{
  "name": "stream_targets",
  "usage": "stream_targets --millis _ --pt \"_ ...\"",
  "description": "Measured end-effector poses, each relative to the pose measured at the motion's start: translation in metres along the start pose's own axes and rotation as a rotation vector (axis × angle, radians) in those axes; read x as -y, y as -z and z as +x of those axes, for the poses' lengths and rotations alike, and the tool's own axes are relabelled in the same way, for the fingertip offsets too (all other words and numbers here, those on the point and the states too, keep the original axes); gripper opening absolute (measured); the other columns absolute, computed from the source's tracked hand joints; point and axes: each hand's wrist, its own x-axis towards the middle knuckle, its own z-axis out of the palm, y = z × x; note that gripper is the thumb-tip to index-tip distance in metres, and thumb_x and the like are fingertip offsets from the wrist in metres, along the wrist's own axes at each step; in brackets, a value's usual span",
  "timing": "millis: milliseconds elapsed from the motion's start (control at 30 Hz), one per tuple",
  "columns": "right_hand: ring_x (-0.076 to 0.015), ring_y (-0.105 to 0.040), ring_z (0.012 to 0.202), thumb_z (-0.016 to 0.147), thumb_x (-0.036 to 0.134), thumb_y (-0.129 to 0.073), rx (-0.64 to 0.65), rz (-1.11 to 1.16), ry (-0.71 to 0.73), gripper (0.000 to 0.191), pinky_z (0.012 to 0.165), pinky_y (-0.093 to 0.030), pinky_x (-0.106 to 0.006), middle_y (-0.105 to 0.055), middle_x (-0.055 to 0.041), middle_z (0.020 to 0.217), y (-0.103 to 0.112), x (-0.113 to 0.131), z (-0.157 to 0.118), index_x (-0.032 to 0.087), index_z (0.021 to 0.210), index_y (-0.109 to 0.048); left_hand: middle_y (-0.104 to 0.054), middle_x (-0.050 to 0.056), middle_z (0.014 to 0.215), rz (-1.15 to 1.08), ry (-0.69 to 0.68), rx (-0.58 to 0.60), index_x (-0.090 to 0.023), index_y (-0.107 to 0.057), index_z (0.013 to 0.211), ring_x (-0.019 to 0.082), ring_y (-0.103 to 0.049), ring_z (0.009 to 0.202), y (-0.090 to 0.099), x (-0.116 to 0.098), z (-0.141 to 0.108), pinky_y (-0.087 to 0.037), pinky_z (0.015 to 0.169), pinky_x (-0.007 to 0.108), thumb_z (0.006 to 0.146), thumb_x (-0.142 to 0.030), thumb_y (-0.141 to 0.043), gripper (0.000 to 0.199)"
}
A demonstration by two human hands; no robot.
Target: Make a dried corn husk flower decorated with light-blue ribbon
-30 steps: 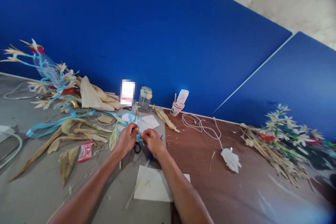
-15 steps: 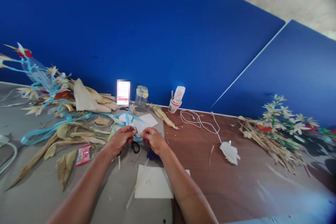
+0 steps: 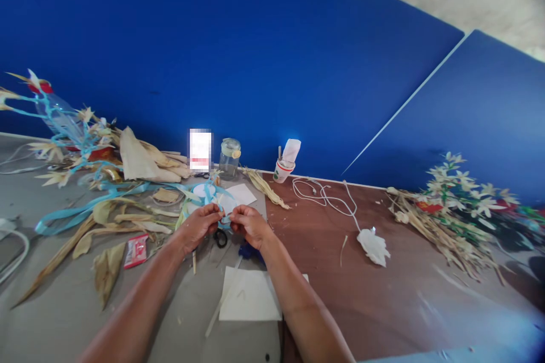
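My left hand (image 3: 199,227) and my right hand (image 3: 251,227) face each other above the grey part of the table, fingertips a small gap apart. Both are closed in a pinch; what lies between the fingers is too small to make out. Light blue ribbon (image 3: 208,193) lies just behind and between them. Black scissors (image 3: 220,238) show partly below my left hand. A dark blue object (image 3: 247,250) sits partly hidden under my right hand and wrist.
Dried husks (image 3: 106,272) and a red packet (image 3: 136,250) lie left. Behind stand a glass jar (image 3: 230,160) and a white cup (image 3: 283,172). White paper (image 3: 251,298) is in front. A white cable (image 3: 326,198) and white flowers (image 3: 464,181) are at the right.
The fingertips have parted very slightly, my right hand shifting a little to the right. The rest looks the same.
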Motion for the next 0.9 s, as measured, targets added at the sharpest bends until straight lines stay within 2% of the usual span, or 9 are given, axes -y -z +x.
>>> stream_targets --millis 400,633,800,900 --pt "-0.0052 -0.037 0.038 0.059 0.022 -0.071 -0.058 0.074 -0.012 0.026 0.044 -0.025 -0.020 -0.042 0.0113 0.045 -0.0035 -0.0025 0.0022 0.020 0.065 -0.045 -0.038 -0.009 0.049 0.028 -0.013 -0.010 -0.016 -0.048 0.067 0.003 -0.028 0.040 -0.0083 -0.0016 -0.0031 -0.017 0.042 0.019 0.063 -0.034 -0.071 0.029" --pt "-0.0057 -0.037 0.038 0.055 0.024 -0.072 -0.042 0.093 -0.030 0.029 0.043 -0.027 -0.020 -0.041 0.0119 0.042 -0.0009 -0.0024 0.0033 0.020 0.065 -0.045 -0.036 -0.010 0.051 0.055 -0.019 -0.008 -0.016 -0.049 0.069 0.004 -0.029 0.042 -0.0086 0.0000 -0.0027 -0.019 0.043 0.020 0.065 -0.034 -0.069 0.026" --pt "-0.0056 -0.038 0.038 0.054 0.024 -0.070 -0.037 0.084 -0.046 0.028 0.042 -0.030 -0.020 -0.042 0.0119 0.042 0.0004 -0.0026 0.0036 0.020 0.067 -0.046 -0.037 -0.009 0.052 0.139 -0.039 -0.013 -0.018 -0.048 0.067 0.006 -0.030 0.044 -0.0101 -0.0010 -0.0031 -0.022 0.044 0.021 0.066 -0.035 -0.066 0.024" --pt "-0.0062 -0.041 0.038 0.058 0.024 -0.068 -0.034 0.025 -0.037 0.023 0.041 -0.030 -0.019 -0.044 0.0101 0.043 0.0023 -0.0009 0.0032 0.019 0.067 -0.048 -0.037 -0.008 0.052 0.292 -0.085 -0.030 -0.019 -0.047 0.066 0.009 -0.031 0.046 -0.0090 -0.0014 -0.0023 -0.023 0.046 0.023 0.069 -0.036 -0.060 0.022"
